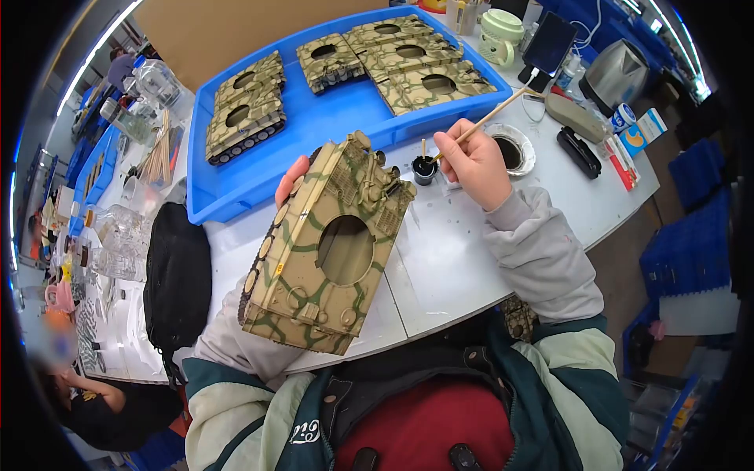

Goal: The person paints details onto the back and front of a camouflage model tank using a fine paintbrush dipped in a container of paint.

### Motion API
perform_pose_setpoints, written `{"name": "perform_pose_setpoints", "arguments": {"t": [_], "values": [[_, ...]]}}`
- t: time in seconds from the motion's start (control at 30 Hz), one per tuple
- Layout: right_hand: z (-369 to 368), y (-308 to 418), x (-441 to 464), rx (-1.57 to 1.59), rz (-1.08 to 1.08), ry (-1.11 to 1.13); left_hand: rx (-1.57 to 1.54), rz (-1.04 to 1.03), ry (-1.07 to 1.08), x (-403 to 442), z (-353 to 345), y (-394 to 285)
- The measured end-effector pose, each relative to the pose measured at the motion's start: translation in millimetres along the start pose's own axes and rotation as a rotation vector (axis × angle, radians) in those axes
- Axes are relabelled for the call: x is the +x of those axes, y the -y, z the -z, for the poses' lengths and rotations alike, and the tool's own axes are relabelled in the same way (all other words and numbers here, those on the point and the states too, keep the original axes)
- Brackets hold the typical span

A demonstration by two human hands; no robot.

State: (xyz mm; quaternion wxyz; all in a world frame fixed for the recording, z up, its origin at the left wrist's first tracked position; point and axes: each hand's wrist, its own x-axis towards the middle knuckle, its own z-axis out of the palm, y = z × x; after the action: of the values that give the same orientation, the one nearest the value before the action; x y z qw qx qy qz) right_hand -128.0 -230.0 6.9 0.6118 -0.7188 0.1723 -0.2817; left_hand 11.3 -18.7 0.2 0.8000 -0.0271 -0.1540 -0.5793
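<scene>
A camouflage-painted model tank hull [302, 263] with a round opening in its top is tilted up in front of me. My left hand [291, 180] is wrapped round it from behind; only some fingertips show at its upper left edge. My right hand [476, 167] pinches a thin wooden-handled paintbrush [503, 105], its tip down at a small pot of black paint [424, 174]. A short stick stands up in that pot. To the right of the pot, partly behind my right hand, is a white dish with dark liquid [512, 151].
A blue tray [326, 149] behind holds several more camouflaged hulls. A black pouch [179, 282] lies at left, near plastic bottles. At right are a phone [550, 43], a kettle [616, 74], a green mug [500, 35] and a black case [579, 152]. Another person sits at lower left.
</scene>
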Motion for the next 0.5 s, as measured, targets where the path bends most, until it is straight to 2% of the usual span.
{"name": "perform_pose_setpoints", "arguments": {"t": [0.17, 0.23, 0.37, 0.5], "values": [[-2, -2, -2, -0.228, 0.02, -0.02, 0.209, -0.115, -0.11, -9, 17, -9], [-3, -1, -1, -0.267, 0.026, -0.023, 0.133, 0.014, 0.15, -5, 8, -8], [-4, -10, 0, -0.372, 0.085, -0.019, 0.193, -0.13, 0.116, -9, 24, -7], [-5, -10, 0, -0.411, 0.091, -0.016, 0.156, -0.182, 0.106, -7, 22, -4]]}}
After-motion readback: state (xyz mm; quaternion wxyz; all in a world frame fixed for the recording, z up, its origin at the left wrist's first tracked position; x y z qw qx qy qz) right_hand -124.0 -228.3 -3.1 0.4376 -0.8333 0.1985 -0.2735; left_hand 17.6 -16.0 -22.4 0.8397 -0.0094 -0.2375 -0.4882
